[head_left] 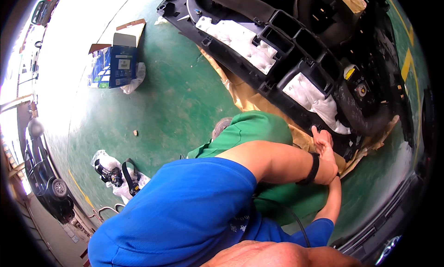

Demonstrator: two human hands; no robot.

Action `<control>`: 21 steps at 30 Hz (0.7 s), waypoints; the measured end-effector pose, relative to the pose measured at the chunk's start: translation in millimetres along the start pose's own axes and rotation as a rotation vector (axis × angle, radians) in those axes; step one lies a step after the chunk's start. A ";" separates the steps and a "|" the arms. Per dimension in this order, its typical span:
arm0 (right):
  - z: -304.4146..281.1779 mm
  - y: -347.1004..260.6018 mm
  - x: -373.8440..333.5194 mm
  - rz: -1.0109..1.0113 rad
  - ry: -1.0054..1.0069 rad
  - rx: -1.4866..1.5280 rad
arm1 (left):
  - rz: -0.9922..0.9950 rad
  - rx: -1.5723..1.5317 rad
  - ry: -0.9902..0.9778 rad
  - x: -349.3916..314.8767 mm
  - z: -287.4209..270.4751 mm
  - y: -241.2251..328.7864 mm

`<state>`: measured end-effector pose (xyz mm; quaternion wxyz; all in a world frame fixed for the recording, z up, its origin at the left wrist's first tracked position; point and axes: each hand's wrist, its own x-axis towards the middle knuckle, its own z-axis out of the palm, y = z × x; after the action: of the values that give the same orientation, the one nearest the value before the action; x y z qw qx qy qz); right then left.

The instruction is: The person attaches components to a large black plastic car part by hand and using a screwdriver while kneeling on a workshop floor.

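My left arm, in a blue sleeve with a black wristband, reaches across to the right. Its hand is closed at my right wrist, where a little of another dark band shows; most of its fingers are hidden. Just beyond, my right hand has its thumb raised apart from the fingers and nothing visible in it. It is close to the lower edge of a large black car dashboard panel. White padding sheets are fixed on that panel, among its rectangular openings.
Brown paper lies beneath the panel. Green cloth is beneath my arms. On the green floor are a blue open carton and black parts with clear plastic. A dark car stands far left, dark bodywork lower right.
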<state>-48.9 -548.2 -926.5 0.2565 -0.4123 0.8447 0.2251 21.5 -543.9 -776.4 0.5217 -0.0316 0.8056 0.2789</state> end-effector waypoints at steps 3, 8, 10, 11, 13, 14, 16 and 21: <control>-1.2 8.0 -0.4 0.006 -0.001 0.035 | 0.003 0.023 0.009 -3.8 -3.3 2.5; -1.8 2.6 -4.7 -0.006 0.006 0.056 | -0.002 0.018 0.007 -5.0 -1.4 -1.7; -10.5 -10.2 -18.4 -0.007 -0.008 0.074 | -0.007 0.003 -0.004 -3.8 0.7 -6.2; -22.2 -18.1 -34.7 -0.033 0.008 0.145 | -0.008 0.005 -0.005 -2.5 1.5 -6.0; -22.0 3.2 -29.5 -0.009 0.039 0.138 | 0.007 0.048 0.015 -8.9 -4.8 4.2; -10.9 24.3 -10.4 0.032 0.036 0.063 | 0.022 0.076 0.021 -10.8 -8.4 10.5; 8.3 8.8 3.6 -0.009 -0.008 0.115 | 0.004 0.040 -0.010 -3.9 0.1 -0.6; -0.8 2.0 -2.6 -0.005 -0.046 0.090 | 0.025 0.058 -0.016 -5.6 0.1 -1.5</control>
<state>-49.3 -546.0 -923.9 0.2946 -0.3973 0.8469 0.1955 24.7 -546.5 -772.2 0.5254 -0.0042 0.8095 0.2621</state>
